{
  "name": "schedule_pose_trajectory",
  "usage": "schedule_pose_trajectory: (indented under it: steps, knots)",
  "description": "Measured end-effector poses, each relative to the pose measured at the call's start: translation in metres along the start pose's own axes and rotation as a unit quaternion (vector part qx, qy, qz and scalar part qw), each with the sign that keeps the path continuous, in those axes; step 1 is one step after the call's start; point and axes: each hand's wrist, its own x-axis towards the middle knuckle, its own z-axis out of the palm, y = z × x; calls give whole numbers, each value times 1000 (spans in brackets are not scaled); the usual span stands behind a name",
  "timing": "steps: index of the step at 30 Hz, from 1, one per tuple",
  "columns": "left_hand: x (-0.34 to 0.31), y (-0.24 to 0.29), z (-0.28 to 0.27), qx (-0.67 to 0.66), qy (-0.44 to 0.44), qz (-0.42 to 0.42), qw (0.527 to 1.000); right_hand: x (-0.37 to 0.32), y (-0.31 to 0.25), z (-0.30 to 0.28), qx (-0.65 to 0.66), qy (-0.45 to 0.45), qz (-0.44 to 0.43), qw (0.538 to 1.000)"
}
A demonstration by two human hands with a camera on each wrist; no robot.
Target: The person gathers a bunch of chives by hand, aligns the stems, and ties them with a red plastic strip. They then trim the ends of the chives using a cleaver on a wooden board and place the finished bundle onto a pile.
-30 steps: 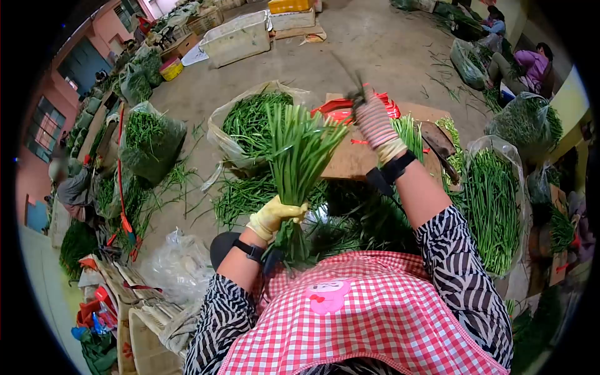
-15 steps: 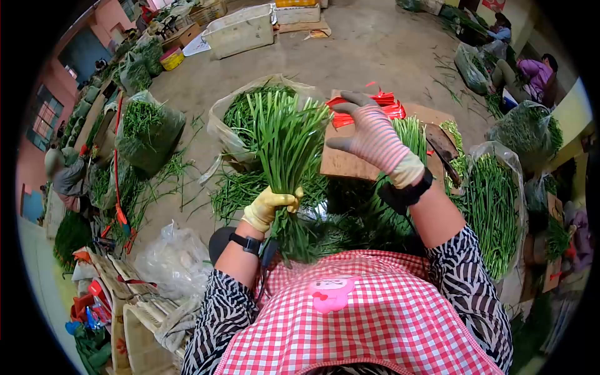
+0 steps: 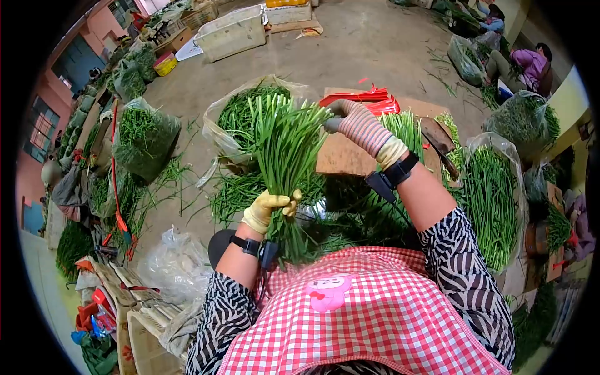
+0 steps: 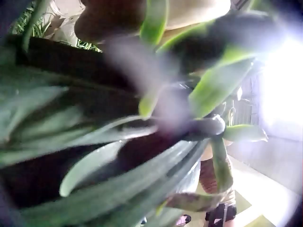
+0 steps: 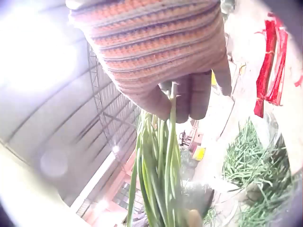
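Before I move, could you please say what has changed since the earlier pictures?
The right hand has moved left to the top of the bunch, its fingers now pinching a stem. The left hand still grips the bunch; the red strips remain on the board.

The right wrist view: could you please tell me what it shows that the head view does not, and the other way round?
Only the right wrist view shows the ribbed ceiling and a metal roof truss.

Only the head view shows the red gingham apron, the zebra-patterned right sleeve and a person in purple.

Both show the right hand in its striped knit glove, its fingertips at one end of the bunch of green stalks, plus the red strips and a plastic bag of greens.
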Motion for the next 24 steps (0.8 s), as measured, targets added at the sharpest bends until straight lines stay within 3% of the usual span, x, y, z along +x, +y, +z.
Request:
schedule_pose_trajectory:
  steps: [2, 7, 11, 14, 18, 24]
  knots:
    - [-1, 1, 3, 6, 2, 0, 1000, 0, 4, -2, -49, 15, -6, 999]
    - [-2, -3, 4, -19, 7, -10, 1000, 7, 22, 4, 95, -31, -29, 995]
    - [-2, -4, 0, -30, -23, -16, 999, -1, 9, 3, 80, -41, -14, 996]
    - [-2, -3, 6, -37, -14, -7, 999, 4, 15, 7, 36, -12, 42, 998]
    - [1, -6, 2, -58, -4, -2, 998, 8, 30, 13, -22, 68, -2, 997]
    - [0, -5, 4, -38, -2, -6, 999, 2, 32, 7, 177, 78, 10, 981]
